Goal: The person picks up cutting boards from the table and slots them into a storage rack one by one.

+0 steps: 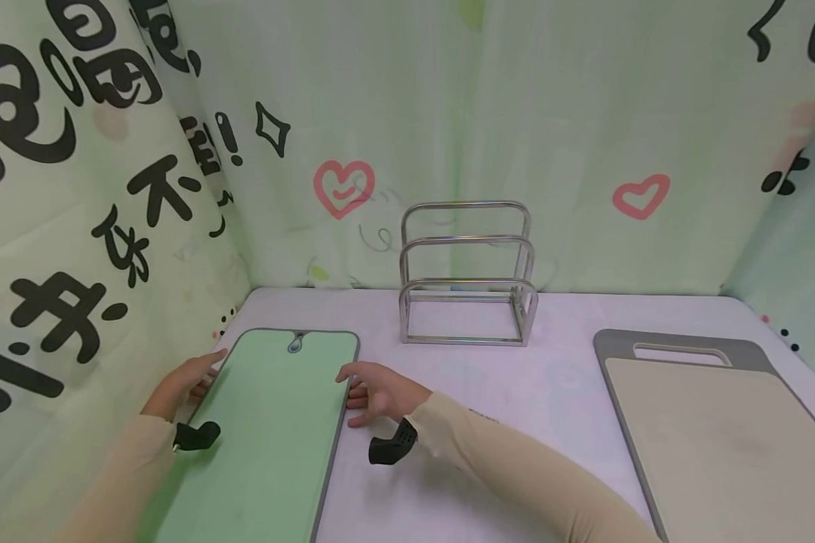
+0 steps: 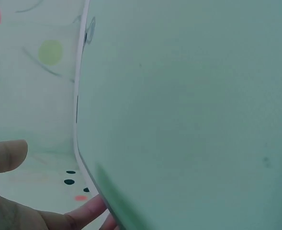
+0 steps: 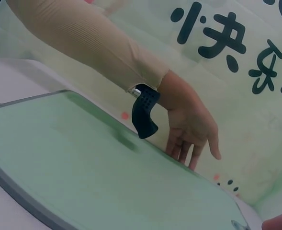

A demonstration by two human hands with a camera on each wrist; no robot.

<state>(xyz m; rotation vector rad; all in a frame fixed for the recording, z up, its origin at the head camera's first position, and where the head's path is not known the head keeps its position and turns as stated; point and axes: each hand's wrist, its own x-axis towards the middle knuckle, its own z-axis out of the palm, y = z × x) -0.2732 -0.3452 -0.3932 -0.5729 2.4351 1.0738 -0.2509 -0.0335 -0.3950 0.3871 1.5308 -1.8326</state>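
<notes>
Grip, pair of bare hands: my left hand [image 1: 183, 383] at the left long edge of the green board [image 1: 272, 437], thumb spread away, fingers lying nearly straight against the rim; my right hand [image 1: 383, 391] at its right long edge, towards the far end, thumb lapping over the face and fingers bent beside the rim, though whether they pinch it I cannot tell. Green board, one: on the pale table [image 1: 557, 377], between my two hands, long axis running away from me, far end fitted with a small ring tab [image 1: 295, 343]. Governing relation, as I judge it: the board lies inward of both palms, so each hand meets a long side; neither is clearly nearer. Steel rack [image 1: 469, 282], one, three hoops: beyond the green board's far end and to its right. Beige board [image 1: 720, 437], one, grey-rimmed with a handle slot: well apart, to the right of the green board. Differences between views: only the head view shows rack and beige board; the left wrist view shows my left thumb [image 2: 9, 155] clear of the green board; the right wrist view shows my left fingers reaching down past its edge, tips hidden.
</notes>
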